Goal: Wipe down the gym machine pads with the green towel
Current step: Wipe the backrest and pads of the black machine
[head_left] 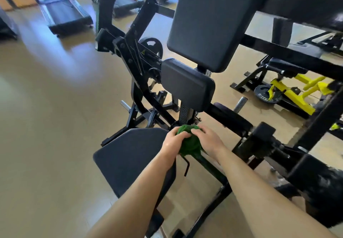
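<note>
towel (188,141): green, all wadded up, gripped between both hands just off the seat's far right corner
left hand (173,141): curled round the towel's left side
right hand (207,139): fingers wrapped over its top right
seat (130,156): near left, right beside the hands
small pad (187,87): just past the towel
back pad (209,20): farther up
treadmill (65,13): far left
</note>
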Tool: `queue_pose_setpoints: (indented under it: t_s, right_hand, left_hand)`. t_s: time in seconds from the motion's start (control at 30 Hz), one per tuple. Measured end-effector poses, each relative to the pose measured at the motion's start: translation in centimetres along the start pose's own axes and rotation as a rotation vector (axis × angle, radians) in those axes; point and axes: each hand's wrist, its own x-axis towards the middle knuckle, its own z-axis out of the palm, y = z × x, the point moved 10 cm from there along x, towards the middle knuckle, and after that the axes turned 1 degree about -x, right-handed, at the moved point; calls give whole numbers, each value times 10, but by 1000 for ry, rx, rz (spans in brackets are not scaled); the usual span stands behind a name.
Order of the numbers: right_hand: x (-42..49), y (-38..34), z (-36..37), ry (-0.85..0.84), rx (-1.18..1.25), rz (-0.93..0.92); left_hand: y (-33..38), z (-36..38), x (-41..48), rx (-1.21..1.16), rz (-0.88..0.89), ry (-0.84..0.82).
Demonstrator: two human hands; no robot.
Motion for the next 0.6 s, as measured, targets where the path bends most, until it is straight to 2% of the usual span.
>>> queue_pose_setpoints:
  t_s: [0.13, 0.23, 0.3, 0.4, 0.6]
  right_hand:
    - [-50, 26, 11, -158, 397, 120]
    - [-84, 57, 19, -299, 453, 192]
    - [-102, 73, 15, -308, 439, 193]
    - [-129, 84, 5, -324, 405, 157]
    - [-169, 104, -16, -322, 275, 76]
  left_hand:
    - [-20, 11, -54, -177, -38, 17]
    - [-41, 26, -101, -286, -29, 6]
    - [-52, 39, -130, -301, -17, -33]
    - [-58, 50, -168, -103, 16, -10]
    - [-60, 55, -221, 343, 133, 141]
